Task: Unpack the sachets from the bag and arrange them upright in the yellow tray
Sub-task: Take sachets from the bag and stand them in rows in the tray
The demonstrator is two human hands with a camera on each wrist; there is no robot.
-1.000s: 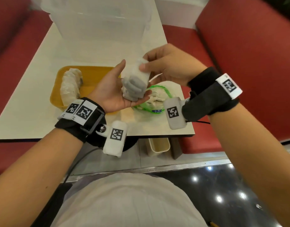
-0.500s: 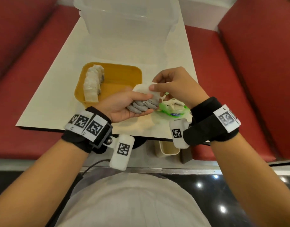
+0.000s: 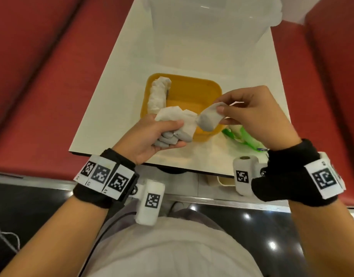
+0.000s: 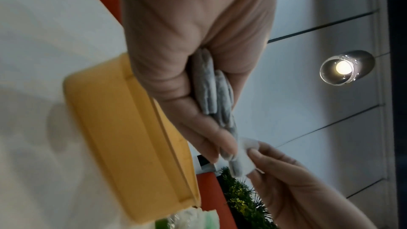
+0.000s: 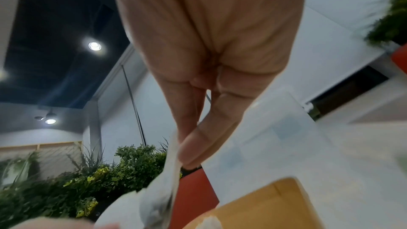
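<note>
My left hand (image 3: 162,132) grips a bundle of grey-and-white sachets (image 3: 176,124) just over the near edge of the yellow tray (image 3: 194,86). My right hand (image 3: 250,108) pinches the top of one grey sachet (image 3: 209,119) and holds it apart from the bundle, above the tray's near right corner. A row of white sachets (image 3: 158,94) stands along the tray's left side. The green-and-clear bag (image 3: 242,134) lies on the table under my right hand. In the left wrist view the bundle (image 4: 215,97) shows between palm and fingers. In the right wrist view thumb and finger pinch the sachet (image 5: 169,177).
A large clear plastic box (image 3: 208,33) stands on the white table (image 3: 112,100) behind the tray. Red bench seats (image 3: 42,76) flank the table on both sides. A small cream bin (image 3: 225,180) sits on the floor under the table's near edge.
My right hand has pulled one sachet rightward out of the bundle. Both hands now hover over the tray's near edge instead of beside it.
</note>
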